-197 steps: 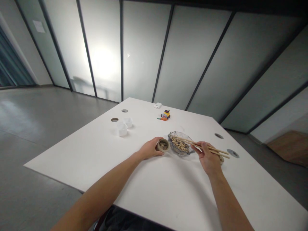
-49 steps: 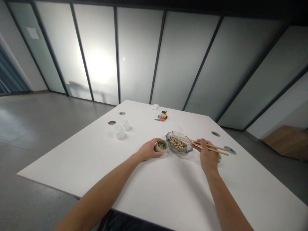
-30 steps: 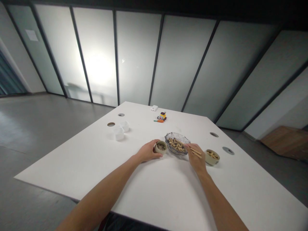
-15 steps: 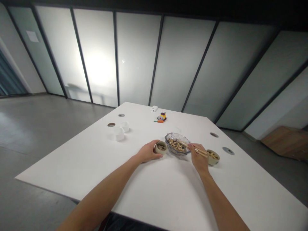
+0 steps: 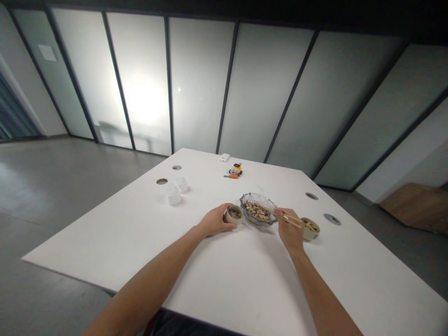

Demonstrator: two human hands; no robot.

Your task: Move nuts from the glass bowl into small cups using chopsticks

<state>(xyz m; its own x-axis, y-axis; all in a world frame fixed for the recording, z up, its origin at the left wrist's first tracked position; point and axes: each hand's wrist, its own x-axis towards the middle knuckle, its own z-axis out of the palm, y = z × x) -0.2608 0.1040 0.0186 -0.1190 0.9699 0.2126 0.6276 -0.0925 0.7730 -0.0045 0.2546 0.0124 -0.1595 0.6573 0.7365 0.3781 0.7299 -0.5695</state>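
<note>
My left hand (image 5: 217, 219) is closed around the side of a small beige cup (image 5: 234, 221), which has dark seeds (image 5: 234, 213) inside. Just right of the cup stands a clear, scalloped glass bowl (image 5: 247, 219) holding nuts mixed with darker seeds (image 5: 258, 211). My right hand (image 5: 290, 229) grips a pair of wooden chopsticks (image 5: 293, 221), whose tips reach into the glass bowl among the nuts. Whether the tips pinch a piece is too small to tell. Beyond my right hand sits a second beige bowl (image 5: 311, 236) with pale, yellowish pieces, partly hidden by that hand.
Two white, translucent containers (image 5: 173, 196) stand at the left of the white table (image 5: 115, 238). Farther back are a yellow toy vehicle (image 5: 236, 169), an orange carrot-shaped piece (image 5: 232, 177) and a small white box (image 5: 224, 158). Round holes (image 5: 332, 219) lie near both side edges.
The chopsticks have shifted very slightly in the glass bowl. My left hand and the cup have stayed where they were.
</note>
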